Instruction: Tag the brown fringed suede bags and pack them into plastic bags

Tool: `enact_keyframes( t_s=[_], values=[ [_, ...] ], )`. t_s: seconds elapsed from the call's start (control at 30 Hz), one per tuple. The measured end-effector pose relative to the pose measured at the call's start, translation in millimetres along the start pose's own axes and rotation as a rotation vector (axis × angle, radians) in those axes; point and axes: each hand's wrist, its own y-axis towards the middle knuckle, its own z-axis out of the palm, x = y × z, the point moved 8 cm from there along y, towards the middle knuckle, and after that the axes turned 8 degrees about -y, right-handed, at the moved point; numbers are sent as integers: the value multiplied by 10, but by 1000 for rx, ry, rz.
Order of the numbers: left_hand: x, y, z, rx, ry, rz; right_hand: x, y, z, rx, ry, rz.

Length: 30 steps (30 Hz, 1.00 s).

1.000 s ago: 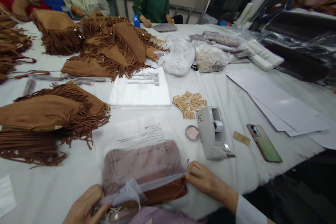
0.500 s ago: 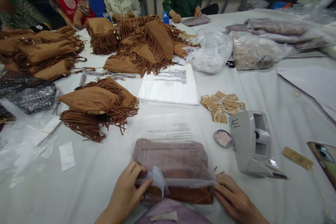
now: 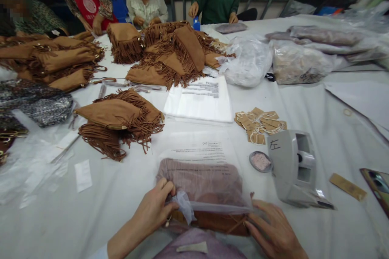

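Observation:
In front of me lies a see-through plastic bag point(image 3: 194, 145) with printed text, its open edge toward me. Inside is a brown suede fringed pouch point(image 3: 220, 222), whose near edge sticks out of the opening. My left hand point(image 3: 158, 206) is closed on the bag's left edge, beside a crumpled whitish flap point(image 3: 184, 207). At the right corner of the opening, my right hand point(image 3: 273, 226) pinches the bag's edge next to the pouch. A few thin fringe strands poke out there. What lies under the fingertips is partly hidden.
Fringed pouches point(image 3: 112, 113) lie at the left, with a larger pile point(image 3: 170, 56) behind. Printed bags point(image 3: 199, 101) are stacked ahead. Tags point(image 3: 259, 123), a small round dish point(image 3: 260, 161), a grey dispenser point(image 3: 291, 170) and a phone point(image 3: 377, 186) sit right. Co-workers point(image 3: 147, 6) work across the table.
My right hand's fingers have shifted slightly at the opening's corner, and my left hand still grips the left edge. Across the table, a co-worker in green has moved a hand onto a blue object.

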Motion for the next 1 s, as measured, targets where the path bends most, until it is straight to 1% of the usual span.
enact_keyframes(
  t_s=[0.07,0.1,0.13,0.17,0.23,0.33,0.37,0.43,0.47,0.53,0.63,0.73,0.8,0.87,0.9,1.0],
  values=[
    [24,9,9,16,-14,26,91,106,-179,-110,-86,34],
    [42,12,10,19,-18,38,168,178,-228,-147,-89,51],
    [61,15,9,18,-20,47,271,266,-234,-165,-68,60],
    [77,18,4,13,-18,56,402,370,-196,-167,-28,52],
    [98,19,-15,-4,-10,71,733,600,-5,-135,44,-14],
    [69,1,-68,6,-6,115,1233,871,404,-76,78,-161],
    [49,-13,-85,30,-9,134,1347,917,525,-72,74,-188],
    [8,-54,-116,97,-25,169,1487,934,701,-80,51,-218],
    [-8,-79,-128,130,-36,181,1520,912,748,-93,38,-224],
    [-30,-127,-156,159,-47,198,1557,835,770,-122,19,-248],
    [-64,-184,-167,132,-28,245,1588,738,693,-154,4,-290],
    [-77,-221,-163,40,-3,304,1641,706,614,-161,-4,-341],
    [-40,-238,-203,-75,-19,304,1659,706,588,-178,-3,-352],
    [4,-262,-250,-178,-62,297,1635,718,597,-190,13,-316],
    [17,-274,-261,-206,-85,298,1605,731,617,-184,27,-276],
    [2,-305,-269,-223,-139,314,1493,781,701,-139,67,-134]
  ],
)
